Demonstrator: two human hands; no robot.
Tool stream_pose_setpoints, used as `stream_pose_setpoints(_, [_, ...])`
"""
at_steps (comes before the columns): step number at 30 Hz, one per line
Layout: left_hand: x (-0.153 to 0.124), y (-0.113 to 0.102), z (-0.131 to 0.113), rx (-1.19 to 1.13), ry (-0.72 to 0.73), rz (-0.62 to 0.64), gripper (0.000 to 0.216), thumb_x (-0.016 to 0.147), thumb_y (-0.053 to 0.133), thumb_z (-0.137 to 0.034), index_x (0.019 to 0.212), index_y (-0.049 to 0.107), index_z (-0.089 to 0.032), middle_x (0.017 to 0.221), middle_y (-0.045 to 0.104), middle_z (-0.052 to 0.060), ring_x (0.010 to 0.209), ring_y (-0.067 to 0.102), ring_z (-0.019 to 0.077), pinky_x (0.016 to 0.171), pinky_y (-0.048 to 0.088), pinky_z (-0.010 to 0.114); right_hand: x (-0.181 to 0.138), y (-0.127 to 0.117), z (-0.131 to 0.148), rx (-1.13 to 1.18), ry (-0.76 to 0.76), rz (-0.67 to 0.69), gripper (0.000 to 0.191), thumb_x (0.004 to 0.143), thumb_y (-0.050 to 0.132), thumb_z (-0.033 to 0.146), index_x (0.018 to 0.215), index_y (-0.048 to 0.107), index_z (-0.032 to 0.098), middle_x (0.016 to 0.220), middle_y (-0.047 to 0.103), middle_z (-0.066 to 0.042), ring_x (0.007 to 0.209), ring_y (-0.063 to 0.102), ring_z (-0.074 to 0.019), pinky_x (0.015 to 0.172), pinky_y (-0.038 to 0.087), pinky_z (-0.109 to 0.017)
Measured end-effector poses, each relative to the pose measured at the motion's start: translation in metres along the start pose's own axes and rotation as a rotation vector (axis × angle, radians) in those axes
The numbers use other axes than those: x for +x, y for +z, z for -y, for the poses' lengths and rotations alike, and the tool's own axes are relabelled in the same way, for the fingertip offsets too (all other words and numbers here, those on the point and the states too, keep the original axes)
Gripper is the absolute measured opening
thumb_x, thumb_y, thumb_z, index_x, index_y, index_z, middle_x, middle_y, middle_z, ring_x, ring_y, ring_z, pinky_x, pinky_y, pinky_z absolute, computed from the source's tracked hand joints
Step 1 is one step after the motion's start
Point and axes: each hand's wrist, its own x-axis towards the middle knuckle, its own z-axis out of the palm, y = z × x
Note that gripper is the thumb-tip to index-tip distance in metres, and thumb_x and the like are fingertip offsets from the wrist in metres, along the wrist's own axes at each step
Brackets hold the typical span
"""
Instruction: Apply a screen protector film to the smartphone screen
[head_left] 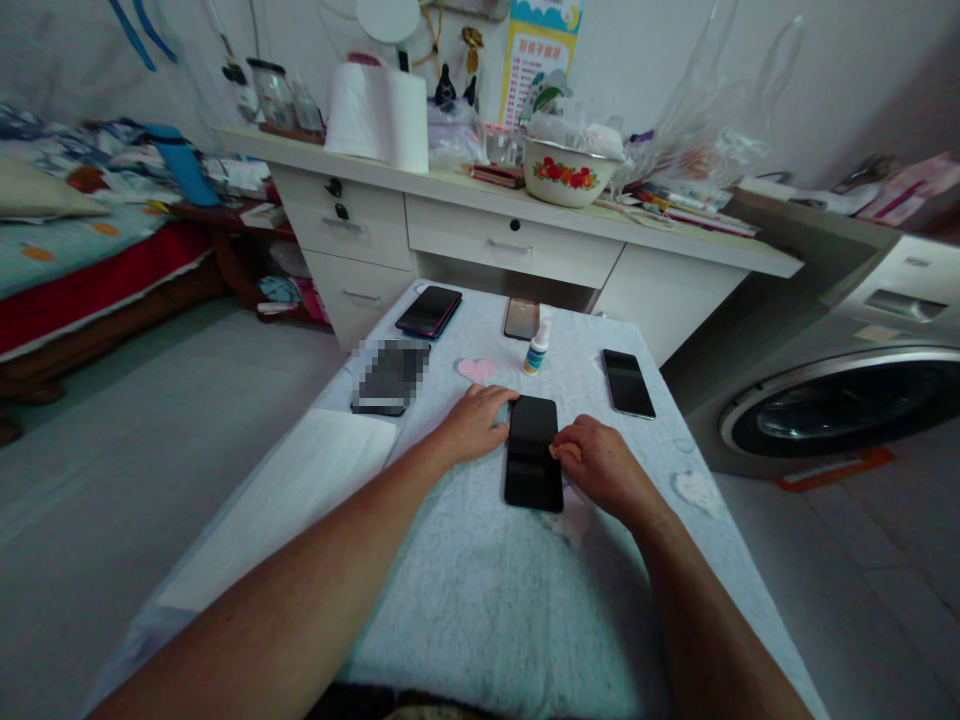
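Observation:
A black phone [533, 452] lies face up in the middle of a small table covered with a pale cloth [480, 590]. My left hand [475, 422] rests on the cloth at the phone's upper left edge, fingers curled against it. My right hand [600, 464] sits at the phone's right edge with its fingers pinched together; a small pale thing seems to be under the fingertips, too small to name. A small white bottle with a blue cap [536, 350] stands just behind the phone, next to a pink heart-shaped piece [478, 369].
Other phones lie on the table: a red-edged one [429, 311], a brownish one [521, 318], a black one [628, 383], and a blurred one [390, 376]. A white sheet [300, 500] lies at the left. Behind stand a white desk [510, 235], a washing machine [840, 390] and a bed [75, 260].

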Motion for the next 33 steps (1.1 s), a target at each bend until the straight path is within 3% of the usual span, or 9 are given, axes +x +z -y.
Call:
stream_pose_setpoints(17, [0.000, -0.001, -0.001, 0.006, -0.002, 0.002, 0.048, 0.077, 0.051, -0.016, 0.125, 0.054, -0.015, 0.131, 0.058, 0.010, 0.123, 0.049, 0.0233, 0.109, 0.034, 0.041, 0.000, -0.002, 0.001, -0.004, 0.045, -0.004, 0.019, 0.085, 0.053, 0.014, 0.082, 0.071, 0.016, 0.082, 0.060, -0.005, 0.074, 0.056, -0.0140, 0.068, 0.037, -0.024])
stream_pose_setpoints(24, [0.001, 0.000, 0.000, -0.004, 0.003, -0.002, 0.048, 0.076, 0.052, -0.015, 0.124, 0.054, -0.019, 0.131, 0.059, 0.009, 0.124, 0.049, 0.0234, 0.108, 0.034, 0.042, 0.000, 0.003, 0.010, 0.047, -0.001, 0.004, 0.019, 0.086, 0.052, 0.012, 0.083, 0.071, 0.015, 0.082, 0.058, -0.004, 0.072, 0.054, -0.0123, 0.068, 0.038, -0.023])
stream_pose_setpoints(33, [0.000, -0.002, -0.003, 0.021, -0.015, 0.012, 0.047, 0.077, 0.052, -0.017, 0.124, 0.054, -0.014, 0.132, 0.058, 0.010, 0.123, 0.049, 0.0237, 0.109, 0.033, 0.039, 0.002, 0.015, 0.023, 0.111, -0.102, 0.000, 0.021, 0.088, 0.051, 0.011, 0.084, 0.071, 0.015, 0.083, 0.056, -0.004, 0.075, 0.055, -0.0128, 0.071, 0.042, -0.024])
